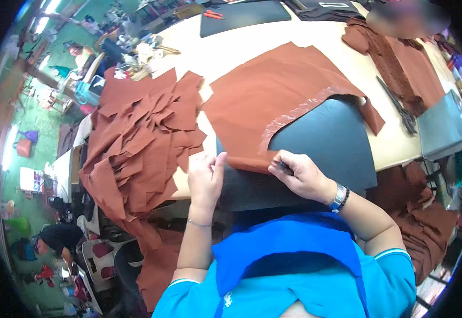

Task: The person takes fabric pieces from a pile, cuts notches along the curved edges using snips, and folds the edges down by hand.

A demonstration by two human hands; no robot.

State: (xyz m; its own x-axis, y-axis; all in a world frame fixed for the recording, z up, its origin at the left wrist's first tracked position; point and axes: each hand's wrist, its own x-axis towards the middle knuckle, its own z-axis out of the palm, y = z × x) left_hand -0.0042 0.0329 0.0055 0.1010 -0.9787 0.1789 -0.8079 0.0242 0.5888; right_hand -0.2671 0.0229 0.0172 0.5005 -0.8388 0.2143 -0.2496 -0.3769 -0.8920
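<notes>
A reddish-brown fabric piece [273,87] lies spread over a dark board [326,138], with a curved cut-out whose edge is frayed and shiny. At the near edge of that fabric, my left hand [205,175] is closed, thumb against curled fingers at the corner. My right hand [304,177] is also closed, its fingertips at the same edge farther right. A small dark object [285,168] shows inside its curled fingers; its kind is mostly hidden. Between the two hands the edge looks folded or rolled.
A heap of cut brown fabric pieces [141,138] covers the table's left side. Large dark scissors [398,106] lie right, beside more brown fabric [408,69] and a grey box-like block [443,127]. Red-handled snips [213,15] rest on a black board [247,18]. Other people sit at left.
</notes>
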